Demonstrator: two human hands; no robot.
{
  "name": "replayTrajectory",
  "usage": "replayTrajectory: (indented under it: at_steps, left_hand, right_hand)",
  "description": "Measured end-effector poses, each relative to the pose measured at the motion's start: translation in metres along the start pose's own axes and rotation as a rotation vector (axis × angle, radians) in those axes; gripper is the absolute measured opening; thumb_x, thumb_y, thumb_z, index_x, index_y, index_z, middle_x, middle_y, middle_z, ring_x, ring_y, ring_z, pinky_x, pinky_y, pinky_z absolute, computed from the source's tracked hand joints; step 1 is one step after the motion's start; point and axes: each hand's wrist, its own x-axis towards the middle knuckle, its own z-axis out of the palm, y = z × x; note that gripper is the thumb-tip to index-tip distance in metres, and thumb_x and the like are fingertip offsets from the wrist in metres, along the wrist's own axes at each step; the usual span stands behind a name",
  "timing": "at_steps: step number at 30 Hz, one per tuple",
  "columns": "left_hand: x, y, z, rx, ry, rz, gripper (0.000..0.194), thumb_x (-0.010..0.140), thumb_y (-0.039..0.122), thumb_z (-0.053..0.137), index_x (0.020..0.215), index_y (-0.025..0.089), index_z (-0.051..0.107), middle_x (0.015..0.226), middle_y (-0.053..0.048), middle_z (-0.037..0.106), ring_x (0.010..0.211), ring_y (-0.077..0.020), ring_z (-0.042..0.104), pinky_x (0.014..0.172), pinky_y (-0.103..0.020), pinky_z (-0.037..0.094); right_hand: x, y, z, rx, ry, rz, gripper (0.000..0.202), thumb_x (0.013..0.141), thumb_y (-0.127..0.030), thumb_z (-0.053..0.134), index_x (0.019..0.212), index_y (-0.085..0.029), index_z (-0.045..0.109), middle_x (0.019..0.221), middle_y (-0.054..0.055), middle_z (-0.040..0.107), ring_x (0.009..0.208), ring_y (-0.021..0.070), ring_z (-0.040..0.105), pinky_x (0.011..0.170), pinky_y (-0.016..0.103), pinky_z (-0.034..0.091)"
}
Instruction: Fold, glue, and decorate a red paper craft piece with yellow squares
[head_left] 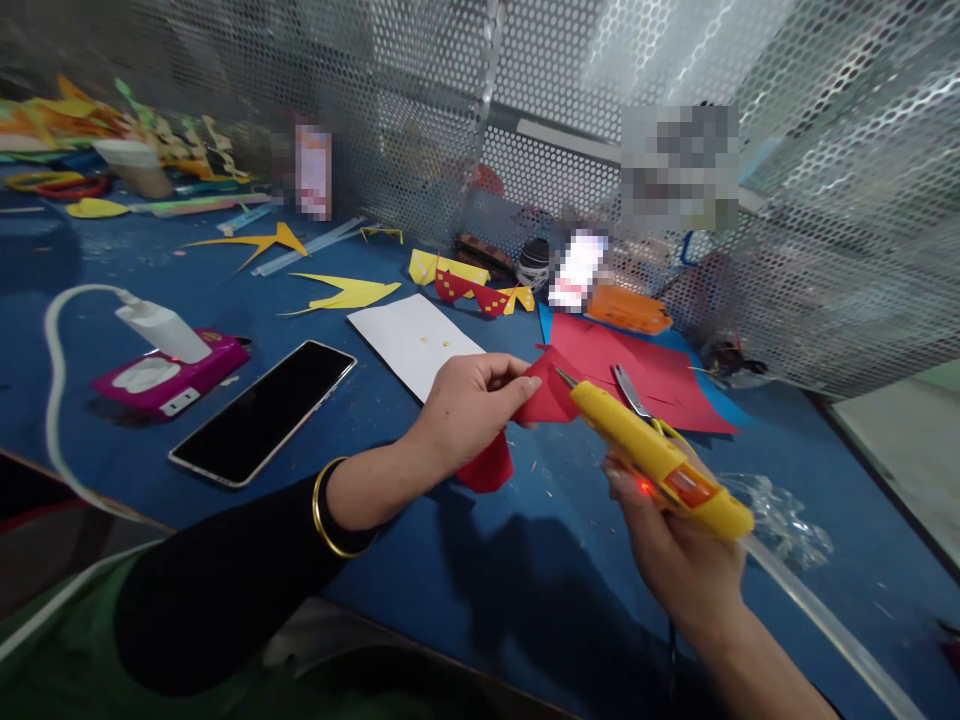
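My left hand [476, 405] pinches a red paper piece [553, 388] between thumb and fingers, above the blue table. Another part of red paper [487, 465] hangs below that hand; whether the two are joined is hidden. Wrapped round a yellow glue gun [652, 455], my right hand [675, 550] holds it with its metal nozzle at the upper edge of the red piece. A red light glows near the fingers, and a clear glue stick [825, 620] sticks out of the gun's back. Whether the nozzle touches the paper is too small to tell.
Scissors [634, 392] lie on red sheets [645, 360] at the right, near crumpled clear plastic [784, 520]. White paper [416, 340], a black phone [262, 412] and a purple power strip [172, 375] are left. Red and yellow paper shapes [469, 290] stand behind, before a perforated metal screen [555, 170].
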Motion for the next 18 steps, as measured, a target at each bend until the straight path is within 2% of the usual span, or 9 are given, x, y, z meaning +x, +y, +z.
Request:
replayTrajectory:
  at_steps: [3, 6, 8, 11, 13, 14, 16, 18]
  left_hand:
    - [0.000, 0.003, -0.001, -0.046, -0.011, -0.031, 0.011, 0.082, 0.025, 0.067, 0.078, 0.016, 0.072, 0.069, 0.000, 0.069, 0.059, -0.0090, 0.063, 0.061, -0.020, 0.051]
    - [0.000, 0.008, -0.005, -0.032, 0.004, -0.052, 0.014, 0.082, 0.029, 0.069, 0.083, 0.016, 0.074, 0.069, 0.000, 0.070, 0.058, -0.0101, 0.063, 0.058, -0.020, 0.050]
    - [0.001, 0.011, -0.008, -0.022, 0.048, -0.039, 0.017, 0.080, 0.033, 0.072, 0.086, 0.018, 0.075, 0.069, -0.001, 0.071, 0.058, -0.0115, 0.063, 0.054, -0.021, 0.049]
    - [0.003, 0.017, -0.011, -0.031, 0.102, -0.074, 0.021, 0.076, 0.036, 0.077, 0.089, 0.019, 0.075, 0.071, -0.001, 0.073, 0.060, -0.0135, 0.065, 0.052, -0.022, 0.049]
    - [0.002, 0.023, -0.011, -0.053, 0.113, -0.118, 0.020, 0.076, 0.034, 0.078, 0.090, 0.021, 0.075, 0.067, 0.001, 0.071, 0.057, -0.0126, 0.062, 0.049, -0.021, 0.047]
    - [0.001, 0.026, -0.010, -0.060, 0.110, -0.143, 0.018, 0.077, 0.033, 0.078, 0.091, 0.022, 0.074, 0.067, 0.002, 0.071, 0.058, -0.0122, 0.062, 0.050, -0.021, 0.047]
    - [-0.002, 0.031, -0.010, -0.071, 0.103, -0.175, 0.015, 0.079, 0.030, 0.077, 0.091, 0.022, 0.074, 0.070, 0.002, 0.073, 0.061, -0.0123, 0.063, 0.054, -0.022, 0.049]
    - [-0.003, 0.034, -0.009, -0.078, 0.105, -0.182, 0.015, 0.079, 0.029, 0.076, 0.092, 0.022, 0.074, 0.072, 0.001, 0.074, 0.064, -0.0129, 0.064, 0.055, -0.023, 0.049]
  right_hand:
    - [0.005, -0.002, -0.007, 0.252, 0.007, 0.156, 0.026, 0.093, -0.045, 0.062, 0.095, -0.021, 0.070, 0.073, 0.001, 0.066, 0.061, 0.0148, 0.061, 0.054, 0.027, 0.047]
    - [0.018, 0.004, -0.019, 0.456, 0.101, 0.379, 0.033, 0.093, -0.052, 0.059, 0.097, -0.020, 0.071, 0.078, 0.003, 0.067, 0.059, 0.0128, 0.058, 0.051, 0.025, 0.044]
    - [0.027, 0.014, -0.032, 0.549, 0.212, 0.514, 0.039, 0.093, -0.058, 0.057, 0.099, -0.021, 0.069, 0.087, 0.004, 0.068, 0.059, 0.0118, 0.056, 0.052, 0.026, 0.046]
    - [0.034, 0.037, -0.060, 0.636, 0.287, 0.678, 0.043, 0.082, -0.062, 0.067, 0.095, -0.021, 0.067, 0.076, 0.001, 0.062, 0.057, 0.0113, 0.054, 0.052, 0.025, 0.048]
    - [0.030, 0.053, -0.079, 0.650, 0.248, 0.855, 0.041, 0.062, -0.045, 0.084, 0.089, -0.020, 0.066, 0.070, -0.002, 0.060, 0.057, 0.0105, 0.055, 0.053, 0.024, 0.050]
    - [0.026, 0.060, -0.086, 0.630, 0.244, 0.908, 0.041, 0.056, -0.037, 0.087, 0.087, -0.019, 0.067, 0.066, -0.003, 0.059, 0.056, 0.0108, 0.055, 0.052, 0.024, 0.050]
    - [0.015, 0.073, -0.096, 0.581, 0.243, 0.987, 0.038, 0.050, -0.028, 0.085, 0.081, -0.017, 0.068, 0.064, -0.001, 0.061, 0.055, 0.0119, 0.057, 0.049, 0.024, 0.050]
    - [0.005, 0.084, -0.101, 0.522, 0.248, 1.036, 0.034, 0.049, -0.025, 0.084, 0.078, -0.015, 0.070, 0.066, 0.003, 0.065, 0.055, 0.0135, 0.060, 0.046, 0.024, 0.050]
